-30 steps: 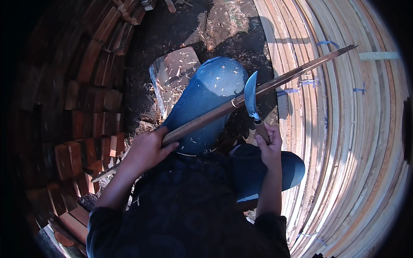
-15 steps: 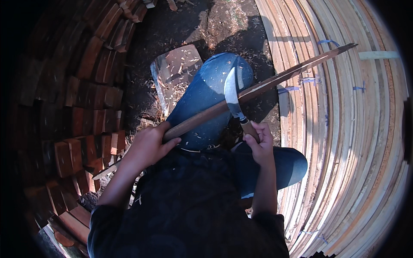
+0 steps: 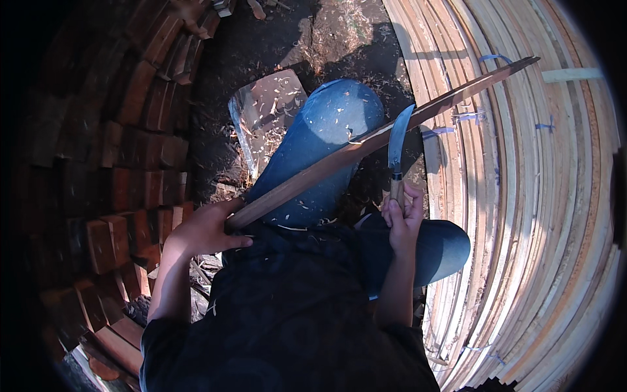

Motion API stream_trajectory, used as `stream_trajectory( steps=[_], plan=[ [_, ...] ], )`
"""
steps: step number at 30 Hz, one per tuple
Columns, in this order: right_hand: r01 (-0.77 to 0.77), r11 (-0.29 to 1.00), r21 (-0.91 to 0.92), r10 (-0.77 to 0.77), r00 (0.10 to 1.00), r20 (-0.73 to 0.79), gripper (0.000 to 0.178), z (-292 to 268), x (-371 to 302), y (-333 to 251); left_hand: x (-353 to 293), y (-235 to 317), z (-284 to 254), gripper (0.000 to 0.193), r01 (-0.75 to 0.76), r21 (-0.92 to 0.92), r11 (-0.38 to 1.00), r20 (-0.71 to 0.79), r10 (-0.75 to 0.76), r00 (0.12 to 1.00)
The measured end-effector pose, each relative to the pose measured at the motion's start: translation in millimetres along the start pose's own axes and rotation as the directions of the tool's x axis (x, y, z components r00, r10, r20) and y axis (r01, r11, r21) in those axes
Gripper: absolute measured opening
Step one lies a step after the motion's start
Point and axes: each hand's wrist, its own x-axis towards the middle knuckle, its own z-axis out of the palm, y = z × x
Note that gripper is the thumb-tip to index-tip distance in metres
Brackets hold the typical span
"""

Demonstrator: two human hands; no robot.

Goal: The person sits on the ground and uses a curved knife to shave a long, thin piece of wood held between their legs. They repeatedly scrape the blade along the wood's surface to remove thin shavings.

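Observation:
A long, dark brown strip of wood (image 3: pixel 313 173) slants across my raised, jeans-clad knee, its far end reaching over the timber on the right. My left hand (image 3: pixel 204 230) is wrapped round its near part, close to my body, with the thumb stretched out. In my right hand (image 3: pixel 403 210) is a sickle (image 3: pixel 400 140), gripped by its light wooden handle. Its curved metal blade points up and away, and overlaps the strip in the picture. Whether the edge touches the wood I cannot tell. Pale shavings lie on the jeans.
Stacked reddish-brown wood blocks (image 3: pixel 104 242) rise close on my left. Long pale timber strips (image 3: pixel 516 228), bundled with blue ties, line the right side. A flat board (image 3: pixel 271 98) with shavings on it lies on the dark ground beyond my knee.
My left hand has shifted left and slightly toward me with the strip. My right hand has turned the sickle, so its blade has swung to the right along the strip.

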Motion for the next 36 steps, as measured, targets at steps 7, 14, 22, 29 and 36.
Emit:
stream_trajectory(
  steps=[7, 14, 22, 29, 36],
  plan=[
    [0.128, 0.990, -0.066, -0.127, 0.992, 0.027, 0.032, -10.9, 8.9, -4.0, -10.8, -29.7, -8.7, 0.031, 0.346, -0.105, 0.932, 0.435, -0.269, 0.859],
    [-0.009, 0.984, -0.176, 0.035, 0.989, 0.145, 0.030, -11.1, 16.2, -21.7, -11.7, -6.4, -7.1, 0.018, 0.220, -0.207, 0.953, 0.241, -0.168, 0.956],
    [0.086, 0.991, -0.104, -0.063, 0.977, 0.203, 0.028, -10.6, 32.6, -16.4, -11.1, -4.3, -17.9, 0.020, 0.145, -0.142, 0.979, 0.163, -0.121, 0.979],
    [0.097, 0.987, -0.126, -0.067, 0.973, 0.223, 0.028, -2.9, 33.2, -13.6, -7.9, -0.9, -22.5, 0.020, 0.178, -0.119, 0.977, 0.195, -0.152, 0.969],
    [0.088, 0.991, -0.100, -0.054, 0.950, 0.308, 0.033, -4.5, 35.8, -13.9, -3.4, -1.3, -22.6, 0.019, 0.164, -0.148, 0.975, 0.189, -0.135, 0.973]
  ],
)
